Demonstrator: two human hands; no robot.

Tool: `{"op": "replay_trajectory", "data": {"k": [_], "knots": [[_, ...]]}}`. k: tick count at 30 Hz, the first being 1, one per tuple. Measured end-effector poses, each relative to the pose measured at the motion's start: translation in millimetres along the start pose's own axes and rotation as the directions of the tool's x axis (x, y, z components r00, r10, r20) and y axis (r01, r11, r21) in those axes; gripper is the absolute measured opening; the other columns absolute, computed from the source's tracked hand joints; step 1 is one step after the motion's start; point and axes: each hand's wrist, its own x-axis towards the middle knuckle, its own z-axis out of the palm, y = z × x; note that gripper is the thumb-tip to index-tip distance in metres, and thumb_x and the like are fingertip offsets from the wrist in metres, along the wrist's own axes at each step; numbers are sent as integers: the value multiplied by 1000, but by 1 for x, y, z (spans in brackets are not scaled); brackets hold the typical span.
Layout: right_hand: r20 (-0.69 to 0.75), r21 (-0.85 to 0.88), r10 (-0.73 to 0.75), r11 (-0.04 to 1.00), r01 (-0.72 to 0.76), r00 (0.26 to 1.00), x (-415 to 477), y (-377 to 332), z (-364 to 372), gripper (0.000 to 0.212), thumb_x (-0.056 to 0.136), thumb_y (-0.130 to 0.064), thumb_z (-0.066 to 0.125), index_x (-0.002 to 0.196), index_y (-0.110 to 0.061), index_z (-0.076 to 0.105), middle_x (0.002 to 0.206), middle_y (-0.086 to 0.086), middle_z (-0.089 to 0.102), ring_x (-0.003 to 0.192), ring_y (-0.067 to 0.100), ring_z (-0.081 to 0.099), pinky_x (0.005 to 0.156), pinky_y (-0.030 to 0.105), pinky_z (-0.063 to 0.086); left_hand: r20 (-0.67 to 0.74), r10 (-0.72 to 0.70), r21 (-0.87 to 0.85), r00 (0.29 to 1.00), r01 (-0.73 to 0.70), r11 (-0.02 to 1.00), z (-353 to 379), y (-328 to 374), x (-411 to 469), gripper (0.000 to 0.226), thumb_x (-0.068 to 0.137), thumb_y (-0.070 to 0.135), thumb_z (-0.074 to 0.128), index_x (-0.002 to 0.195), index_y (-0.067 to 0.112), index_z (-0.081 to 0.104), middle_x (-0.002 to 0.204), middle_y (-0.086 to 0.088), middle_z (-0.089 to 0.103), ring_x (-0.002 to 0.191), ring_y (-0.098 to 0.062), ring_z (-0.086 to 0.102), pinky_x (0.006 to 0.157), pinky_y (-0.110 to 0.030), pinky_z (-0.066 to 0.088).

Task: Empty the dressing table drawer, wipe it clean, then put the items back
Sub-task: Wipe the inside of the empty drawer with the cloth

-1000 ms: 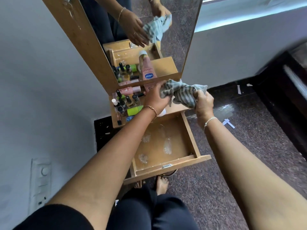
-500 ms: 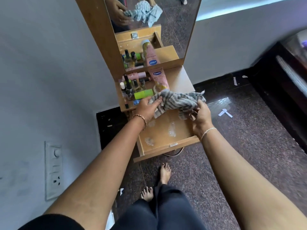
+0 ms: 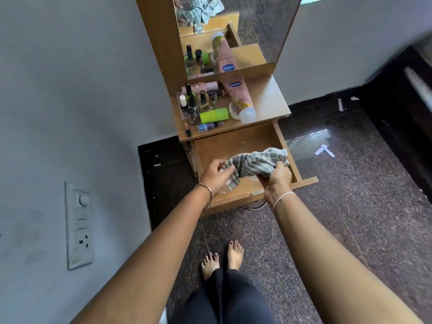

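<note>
Already the emptying looks done: the drawer point(image 3: 236, 146) stands pulled out with nothing in it but bare wood, and the bottles point(image 3: 198, 102), the green tube point(image 3: 214, 115) and the pink lotion tube point(image 3: 238, 97) sit crowded on the dressing table top point(image 3: 268, 99) in front of the mirror point(image 3: 257, 24). Wiping is the step in hand. Both hands are closed on a striped grey cloth point(image 3: 253, 163) held just over the front half of the drawer, the left hand point(image 3: 216, 175) pinching one end between thumb and fingers, the right hand point(image 3: 277, 180) fisted around the other end near the drawer's right wall. Pale smudges seem to show on the drawer floor under the cloth, though they are mostly hidden, so I judge the wipe barely begun. Left to do: clean the floor and corners, then return every item from the top.
</note>
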Motion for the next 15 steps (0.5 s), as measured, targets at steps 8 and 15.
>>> {"op": "replay_trajectory", "data": {"k": [8, 15], "knots": [[-55, -539, -425, 775, 332, 904, 76, -3, 15, 28, 97, -33, 41, 99, -16, 64, 103, 7, 67, 100, 29, 63, 94, 42, 50, -499, 97, 215, 861, 14, 977, -16, -40, 47, 34, 89, 15, 60, 121, 17, 53, 131, -8, 49, 119, -22, 50, 90, -29, 45], [253, -814, -526, 338, 473, 812, 141, 10, 35, 38, 100, -26, 40, 117, -1, 64, 127, 17, 58, 119, 31, 51, 103, 35, 37, -510, 97, 196, 854, 6, 981, -14, -61, 102, 38, 97, 23, 47, 134, 13, 46, 136, -16, 45, 115, -28, 54, 88, -33, 45]]}}
